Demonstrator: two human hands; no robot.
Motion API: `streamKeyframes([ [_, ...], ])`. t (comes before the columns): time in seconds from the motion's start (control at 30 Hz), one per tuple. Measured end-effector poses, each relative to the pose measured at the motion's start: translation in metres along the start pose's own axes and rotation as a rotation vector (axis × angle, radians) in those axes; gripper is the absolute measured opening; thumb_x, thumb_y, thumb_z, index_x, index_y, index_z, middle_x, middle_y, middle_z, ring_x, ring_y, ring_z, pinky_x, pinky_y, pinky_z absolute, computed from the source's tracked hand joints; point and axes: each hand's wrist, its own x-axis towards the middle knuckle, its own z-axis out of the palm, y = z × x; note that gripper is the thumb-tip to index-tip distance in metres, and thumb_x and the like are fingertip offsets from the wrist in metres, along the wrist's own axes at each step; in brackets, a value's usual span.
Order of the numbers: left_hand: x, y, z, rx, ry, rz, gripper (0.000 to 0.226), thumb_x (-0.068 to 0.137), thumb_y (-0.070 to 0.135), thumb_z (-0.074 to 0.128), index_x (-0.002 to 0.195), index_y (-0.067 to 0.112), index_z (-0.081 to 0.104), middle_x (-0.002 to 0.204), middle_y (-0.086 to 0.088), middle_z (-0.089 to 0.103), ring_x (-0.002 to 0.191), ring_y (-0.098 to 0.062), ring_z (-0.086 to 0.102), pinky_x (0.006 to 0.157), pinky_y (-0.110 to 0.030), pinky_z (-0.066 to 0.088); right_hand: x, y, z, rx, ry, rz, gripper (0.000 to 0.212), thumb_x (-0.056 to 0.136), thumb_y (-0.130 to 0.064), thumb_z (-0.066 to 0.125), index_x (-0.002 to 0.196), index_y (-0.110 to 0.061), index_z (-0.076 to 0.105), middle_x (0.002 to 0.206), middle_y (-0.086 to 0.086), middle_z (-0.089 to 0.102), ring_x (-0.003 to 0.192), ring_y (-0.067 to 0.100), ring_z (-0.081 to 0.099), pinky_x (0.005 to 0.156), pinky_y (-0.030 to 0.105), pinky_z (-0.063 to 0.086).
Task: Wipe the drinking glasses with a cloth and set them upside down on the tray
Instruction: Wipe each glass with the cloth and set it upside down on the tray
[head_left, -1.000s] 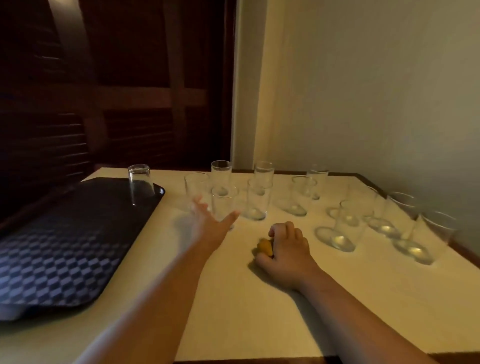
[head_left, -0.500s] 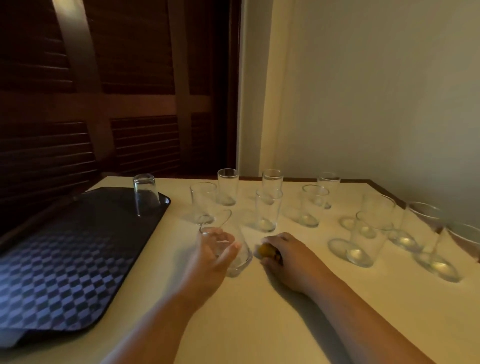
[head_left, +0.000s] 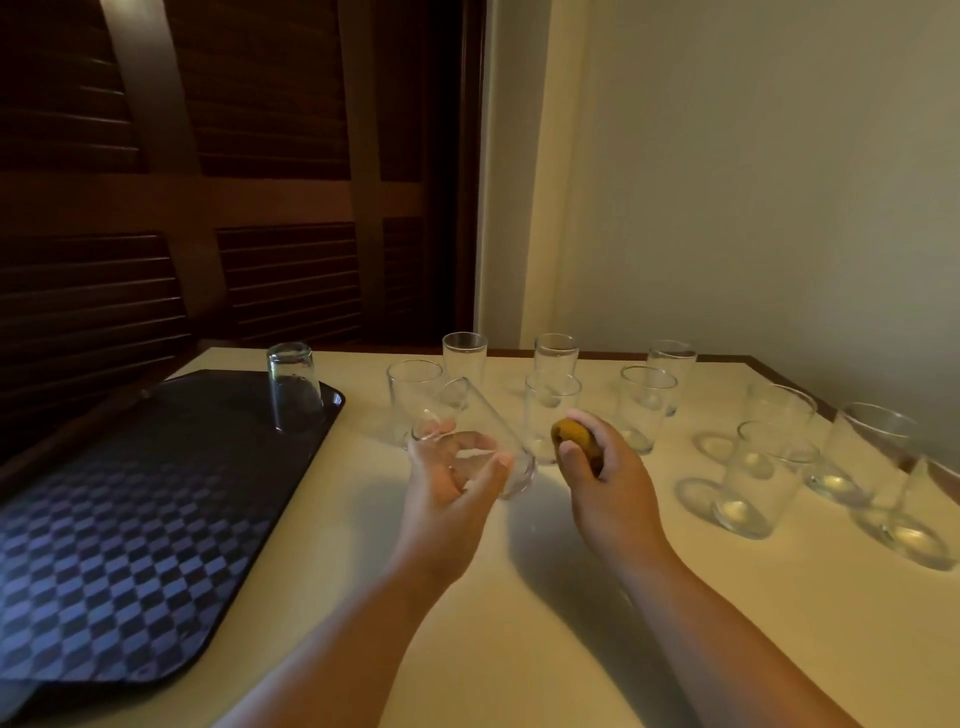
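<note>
One drinking glass (head_left: 483, 441), tilted, mouth toward 11 o'clock, held above the bench (head_left: 519, 649), fingers (head_left: 500, 460) of my left hand (head_left: 447, 493) clamped round it: presented, I judge, for wiping. One yellow cloth (head_left: 574, 440), at its 3 o'clock, just apart, balled in the curled fingers of my right hand (head_left: 613, 483). One upturned glass (head_left: 293, 389) on checked tray (head_left: 156, 519), 9 o'clock. About ten upright glasses (head_left: 550, 415), 12 to 3 o'clock, crowd the knuckles; a wide wipe could topple one.

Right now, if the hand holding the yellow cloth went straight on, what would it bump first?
Probably the upright glass just past the right hand and its cloth, though depth is unclear.
</note>
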Motion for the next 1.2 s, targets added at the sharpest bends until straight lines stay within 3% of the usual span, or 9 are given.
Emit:
streamKeyframes([
  [0.13,-0.007,-0.008,0.006,0.153,-0.112,-0.02,0.077,0.087,0.017,0.077,0.141,0.041,0.028,0.134,0.01,0.058,0.119,-0.004,0.061,0.098,-0.029,0.053,-0.015,-0.019,0.002,0.143,-0.115,-0.13,0.041,0.106,-0.02,0.047,0.145,-0.036,0.048,0.139,-0.026,0.049,0.129,-0.017,0.041,0.107,0.006,0.033],
  [0.23,-0.009,-0.01,0.01,0.255,-0.145,0.007,0.079,0.087,0.019,0.078,0.142,0.039,0.026,0.134,0.014,0.057,0.121,0.0,0.058,0.105,-0.033,0.051,-0.021,-0.022,0.001,0.208,-0.117,-0.27,0.043,0.105,-0.019,0.045,0.148,-0.027,0.047,0.147,-0.018,0.05,0.137,-0.007,0.042,0.106,0.007,0.034],
  [0.43,-0.011,-0.004,0.002,0.283,-0.11,0.051,0.08,0.084,0.019,0.075,0.14,0.042,0.022,0.123,0.027,0.056,0.12,-0.005,0.061,0.102,-0.035,0.054,-0.013,-0.011,0.0,0.11,-0.193,-0.146,0.041,0.106,-0.023,0.047,0.14,-0.046,0.046,0.138,-0.031,0.048,0.125,-0.027,0.037,0.108,0.01,0.037],
  [0.63,-0.01,-0.005,0.004,0.337,-0.139,0.087,0.083,0.09,0.005,0.073,0.147,0.024,0.016,0.125,0.01,0.06,0.118,-0.005,0.063,0.103,-0.036,0.053,-0.026,-0.023,0.004,0.08,-0.144,-0.488,0.047,0.103,-0.016,0.048,0.15,-0.022,0.044,0.148,-0.01,0.048,0.141,0.006,0.042,0.11,0.015,0.035],
  [0.7,-0.008,-0.001,0.001,0.293,-0.082,0.087,0.082,0.089,0.004,0.073,0.145,0.03,0.02,0.129,0.006,0.06,0.12,-0.008,0.063,0.102,-0.037,0.055,-0.019,-0.017,0.004,0.096,-0.149,-0.399,0.045,0.105,-0.017,0.048,0.148,-0.028,0.045,0.144,-0.017,0.049,0.137,-0.004,0.041,0.109,0.013,0.037],
  [0.8,-0.005,0.003,0.0,0.23,-0.035,0.098,0.083,0.082,0.0,0.078,0.14,0.032,0.027,0.126,0.003,0.06,0.11,0.002,0.066,0.085,-0.019,0.056,-0.015,-0.012,0.002,0.092,-0.155,-0.22,0.044,0.106,-0.021,0.049,0.145,-0.04,0.044,0.139,-0.027,0.048,0.128,-0.022,0.037,0.109,0.013,0.037],
  [0.97,-0.009,-0.004,0.003,0.395,-0.066,0.146,0.078,0.078,0.019,0.084,0.134,0.034,0.032,0.121,0.006,0.062,0.111,-0.008,0.065,0.089,-0.027,0.058,-0.023,-0.024,0.002,0.109,-0.072,-0.446,0.046,0.103,-0.015,0.049,0.149,-0.018,0.047,0.144,-0.008,0.052,0.137,0.005,0.046,0.107,0.012,0.037],
  [1.03,-0.009,-0.002,0.004,0.384,-0.045,0.157,0.075,0.079,0.016,0.083,0.131,0.034,0.032,0.125,0.005,0.06,0.109,-0.004,0.066,0.087,-0.02,0.056,-0.019,-0.021,0.0,0.118,-0.097,-0.431,0.045,0.103,-0.014,0.05,0.147,-0.019,0.049,0.143,-0.011,0.054,0.136,0.004,0.047,0.106,0.012,0.037],
  [1.2,-0.012,0.0,0.004,0.34,-0.094,0.157,0.079,0.086,-0.005,0.073,0.143,0.028,0.029,0.132,0.043,0.038,0.122,0.0,0.058,0.094,-0.018,0.054,-0.017,-0.021,-0.001,0.151,-0.14,-0.271,0.045,0.103,-0.011,0.053,0.143,-0.032,0.053,0.137,-0.024,0.054,0.13,-0.011,0.045,0.1,0.003,0.034],
])
